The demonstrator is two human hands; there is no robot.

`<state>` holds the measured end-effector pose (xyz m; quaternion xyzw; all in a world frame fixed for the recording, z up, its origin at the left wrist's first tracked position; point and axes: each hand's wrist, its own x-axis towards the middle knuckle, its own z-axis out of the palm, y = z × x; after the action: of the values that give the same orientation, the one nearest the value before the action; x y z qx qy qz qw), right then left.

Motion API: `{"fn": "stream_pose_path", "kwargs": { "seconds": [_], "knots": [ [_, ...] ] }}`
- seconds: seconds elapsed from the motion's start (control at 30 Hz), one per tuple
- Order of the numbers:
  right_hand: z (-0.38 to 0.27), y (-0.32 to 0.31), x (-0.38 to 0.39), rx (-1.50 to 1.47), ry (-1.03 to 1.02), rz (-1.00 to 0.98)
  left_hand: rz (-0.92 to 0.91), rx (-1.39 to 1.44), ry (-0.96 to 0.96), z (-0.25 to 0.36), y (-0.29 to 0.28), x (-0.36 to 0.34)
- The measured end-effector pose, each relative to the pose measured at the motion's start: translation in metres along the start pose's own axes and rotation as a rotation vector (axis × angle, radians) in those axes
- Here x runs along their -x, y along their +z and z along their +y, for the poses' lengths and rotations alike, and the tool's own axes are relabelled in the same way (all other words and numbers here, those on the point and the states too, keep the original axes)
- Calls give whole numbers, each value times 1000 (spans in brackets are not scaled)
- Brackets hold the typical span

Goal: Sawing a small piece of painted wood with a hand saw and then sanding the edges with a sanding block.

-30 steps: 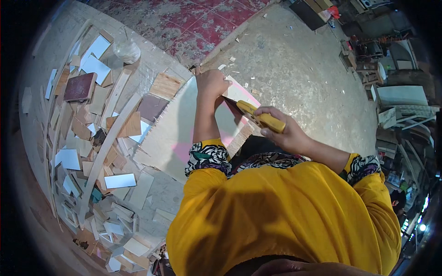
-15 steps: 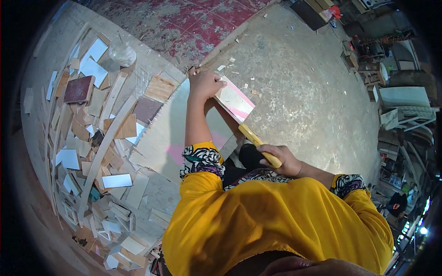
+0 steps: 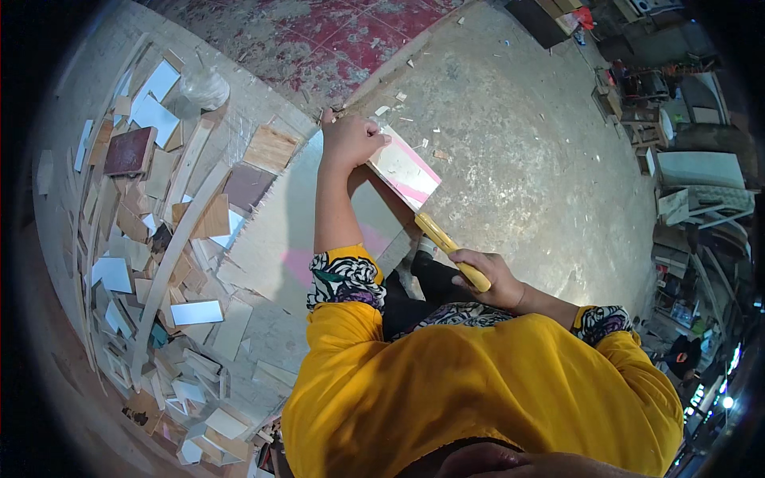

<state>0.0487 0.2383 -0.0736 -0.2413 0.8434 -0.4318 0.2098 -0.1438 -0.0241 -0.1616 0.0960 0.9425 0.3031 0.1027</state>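
Observation:
My left hand (image 3: 351, 143) is closed over the far end of a small pale wooden board (image 3: 407, 164) with pink stripes, its fingers curled at the board's edge. My right hand (image 3: 492, 279) grips the straight yellow handle of a saw (image 3: 446, 243). The saw's thin blade runs along the board's near-left edge, mostly hidden from above. Under my left forearm lies a large pale panel (image 3: 263, 239) with a pink patch and a ragged left edge. What lies beneath my left palm is hidden.
Wood offcuts (image 3: 195, 312) and long strips (image 3: 179, 263) crowd the left side, with a clear plastic-wrapped roll (image 3: 205, 89) behind. Red floor tiles (image 3: 343, 40), littered with debris, lie at the far side. Concrete floor (image 3: 526, 159) spreads rightward to stacked furniture parts (image 3: 701, 169).
The saw handle and my right hand have shifted very slightly to the right. My left hand keeps its hold on the board. The view has moved a little.

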Motion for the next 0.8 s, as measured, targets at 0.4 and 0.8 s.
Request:
{"fn": "stream_pose_path", "kwargs": {
  "seconds": [0.4,0.8],
  "knots": [
    [-65,-41,-89,-196,173,-30,-73,-91,-35,4,1,7],
    [-39,1,-104,-78,107,66,-90,-100,-63,9,2,4]
  ]
}}
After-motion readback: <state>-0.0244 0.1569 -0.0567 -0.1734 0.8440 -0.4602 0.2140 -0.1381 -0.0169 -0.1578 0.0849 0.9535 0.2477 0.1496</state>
